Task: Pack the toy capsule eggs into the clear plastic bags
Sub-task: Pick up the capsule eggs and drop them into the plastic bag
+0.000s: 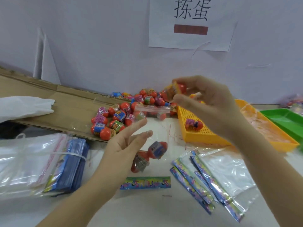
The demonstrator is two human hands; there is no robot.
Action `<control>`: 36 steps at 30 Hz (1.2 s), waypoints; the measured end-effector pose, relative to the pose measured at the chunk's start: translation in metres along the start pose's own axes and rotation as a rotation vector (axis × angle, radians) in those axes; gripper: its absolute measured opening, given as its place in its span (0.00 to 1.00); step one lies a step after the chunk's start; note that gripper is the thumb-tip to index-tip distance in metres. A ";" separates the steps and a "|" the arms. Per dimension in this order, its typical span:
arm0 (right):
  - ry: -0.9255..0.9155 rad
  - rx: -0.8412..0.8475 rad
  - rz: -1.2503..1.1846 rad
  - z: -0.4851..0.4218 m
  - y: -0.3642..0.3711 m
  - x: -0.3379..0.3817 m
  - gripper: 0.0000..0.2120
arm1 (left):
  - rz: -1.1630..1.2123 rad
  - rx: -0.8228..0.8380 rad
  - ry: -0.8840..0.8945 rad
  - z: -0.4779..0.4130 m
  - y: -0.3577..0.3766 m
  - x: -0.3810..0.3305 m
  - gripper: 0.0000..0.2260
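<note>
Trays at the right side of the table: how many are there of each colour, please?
Yellow plastic trays: 2, namely a perforated yellow plastic tray holding one red toy capsule egg, and a solid yellow plastic tray behind the right arm
Green plastic tray: 1
Total: 3 trays

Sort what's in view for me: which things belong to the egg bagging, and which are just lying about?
Job: held egg in right hand; left hand at open bag; egg pile; spare bags.
Lying about: green tray; wall sign.
</note>
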State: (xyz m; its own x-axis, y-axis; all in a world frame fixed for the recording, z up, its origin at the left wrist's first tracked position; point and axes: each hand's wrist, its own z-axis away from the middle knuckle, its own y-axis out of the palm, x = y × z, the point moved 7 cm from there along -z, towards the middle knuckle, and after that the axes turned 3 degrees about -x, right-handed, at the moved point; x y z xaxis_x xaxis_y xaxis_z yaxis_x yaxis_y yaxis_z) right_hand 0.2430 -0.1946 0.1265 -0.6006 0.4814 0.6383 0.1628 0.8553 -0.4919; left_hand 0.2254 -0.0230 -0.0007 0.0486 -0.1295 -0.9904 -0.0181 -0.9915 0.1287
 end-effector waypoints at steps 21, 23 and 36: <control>-0.119 0.243 0.315 0.016 0.040 0.015 0.11 | -0.079 0.159 0.128 0.002 0.010 -0.001 0.17; -0.123 0.189 0.318 0.014 0.035 0.016 0.10 | -0.039 0.138 0.122 0.000 0.007 0.000 0.17; -0.031 0.306 0.209 0.019 0.047 0.005 0.13 | 0.051 0.125 0.166 0.000 0.004 -0.003 0.30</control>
State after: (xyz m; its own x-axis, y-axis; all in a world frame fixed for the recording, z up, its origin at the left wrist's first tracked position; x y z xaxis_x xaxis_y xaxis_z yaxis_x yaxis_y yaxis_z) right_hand 0.2328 -0.1552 0.0956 -0.6032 0.6296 0.4897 0.0451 0.6399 -0.7671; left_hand 0.2256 -0.0270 0.0032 0.2078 -0.1893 -0.9597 -0.1480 -0.9759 0.1605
